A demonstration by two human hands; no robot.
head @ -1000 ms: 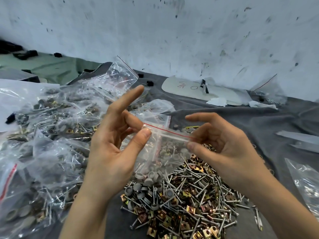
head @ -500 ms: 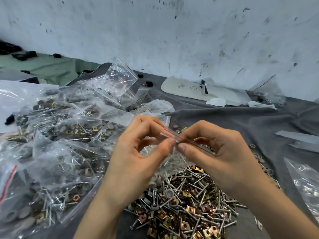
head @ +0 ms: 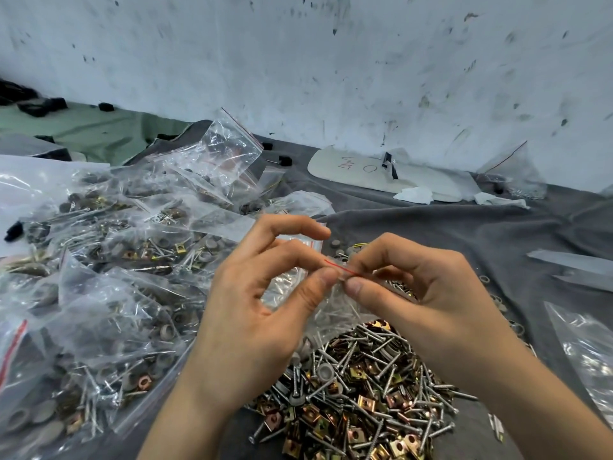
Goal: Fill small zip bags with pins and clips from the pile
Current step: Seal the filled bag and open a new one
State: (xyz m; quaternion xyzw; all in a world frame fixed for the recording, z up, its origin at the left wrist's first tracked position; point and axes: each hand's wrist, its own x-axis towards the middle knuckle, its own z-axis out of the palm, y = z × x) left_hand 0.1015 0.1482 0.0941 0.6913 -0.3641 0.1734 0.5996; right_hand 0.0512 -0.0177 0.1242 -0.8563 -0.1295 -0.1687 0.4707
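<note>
A small clear zip bag [head: 335, 303] with a red seal line hangs between my hands, holding silver pins and grey round parts. My left hand [head: 262, 313] pinches the red-lined top edge between thumb and forefinger. My right hand [head: 421, 293] pinches the same edge right beside it, thumbs almost touching. Below them lies the loose pile [head: 361, 390] of silver screws, brass square clips and grey washers on the grey cloth [head: 464, 234]. Much of the bag is hidden behind my hands.
A heap of filled zip bags [head: 109, 280] covers the left side. A white oval board [head: 381, 177] lies by the stained wall at the back. More clear bags [head: 587, 353] and grey strips [head: 574, 260] sit at the right edge.
A second ago my hands held the bag's top stretched wide apart. They have come together at the middle of the red seal line and now pinch it side by side.
</note>
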